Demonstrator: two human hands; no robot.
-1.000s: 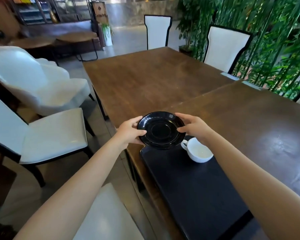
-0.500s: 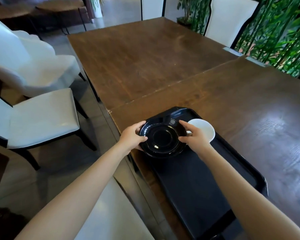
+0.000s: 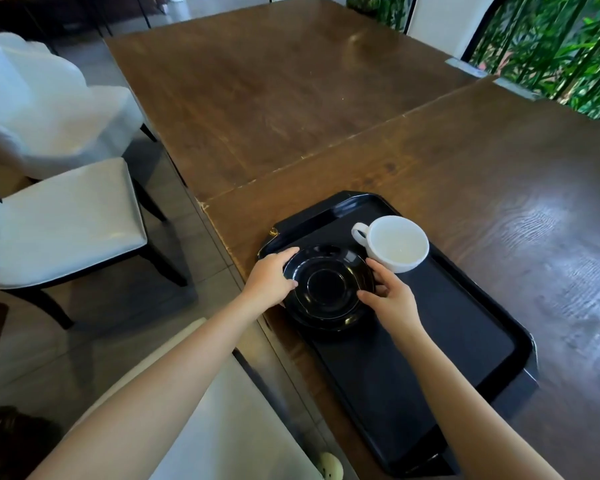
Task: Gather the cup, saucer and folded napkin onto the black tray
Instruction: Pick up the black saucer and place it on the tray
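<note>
Here, from the head camera, both hands pinch a glossy black saucer (image 3: 328,285) by its rim: the left hand (image 3: 270,280) on its left edge, the right hand (image 3: 392,298) on its right. It sits at the near-left end of the black tray (image 3: 440,327) on the wooden table (image 3: 326,109). An empty white cup (image 3: 394,243) stands just beside it. No napkin shows.

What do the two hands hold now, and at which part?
Both hold the black saucer by its rim: left hand on the left edge, right hand on the right edge.
</note>
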